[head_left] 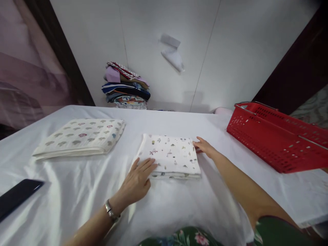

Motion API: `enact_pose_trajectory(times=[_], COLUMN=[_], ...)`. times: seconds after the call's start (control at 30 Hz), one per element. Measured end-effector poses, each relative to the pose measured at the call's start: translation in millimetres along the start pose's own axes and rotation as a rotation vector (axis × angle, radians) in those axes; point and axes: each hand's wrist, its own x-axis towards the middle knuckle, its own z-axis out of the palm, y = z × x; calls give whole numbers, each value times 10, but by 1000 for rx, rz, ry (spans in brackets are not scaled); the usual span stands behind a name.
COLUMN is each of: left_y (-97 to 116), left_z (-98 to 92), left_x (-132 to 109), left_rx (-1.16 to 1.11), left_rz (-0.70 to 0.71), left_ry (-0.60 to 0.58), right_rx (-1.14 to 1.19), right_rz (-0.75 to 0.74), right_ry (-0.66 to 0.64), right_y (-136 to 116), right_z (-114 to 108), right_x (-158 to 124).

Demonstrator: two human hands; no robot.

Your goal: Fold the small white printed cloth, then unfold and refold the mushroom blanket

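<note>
A folded white cloth (171, 155) with small printed plants and creatures lies flat in front of me. My left hand (137, 181) rests on its near left corner, fingers stretched out, palm down. At the cloth's right edge is my right hand (203, 147), fingers extended and touching the side; some fingertips are hidden by the cloth's edge. To the left lies a thicker folded white cloth (82, 135) with grey, red and blue prints, and neither hand touches it.
A red perforated basket (276, 136) with metal handles stands at the right. A dark phone (19, 196) lies at the left edge on the white sheet (77, 191). Beyond the far edge rises a stack of folded clothes (126, 85) against the white wall (164, 20).
</note>
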Motion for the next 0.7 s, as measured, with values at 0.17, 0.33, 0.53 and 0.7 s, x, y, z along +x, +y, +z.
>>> enact_pose_trajectory(times=[0.17,0.33,0.53,0.7], left_y=[-5,-5,-7,-56], left_z=[57,91,46,12], left_x=[-51,-87,-41,-22], left_rx=[-19,-51,-170,-192], left_rz=[-2,-8,-69,-235], left_ry=[21,19,130,223], right_rx=[-111,-231,-507,-902], right_rz=[-58,-94,-287,-636], right_ry=[59,80,137,-29], right_y=[-56,-12,-267,-433], right_z=[144,157,248,718], right_x=[275,307,223,92])
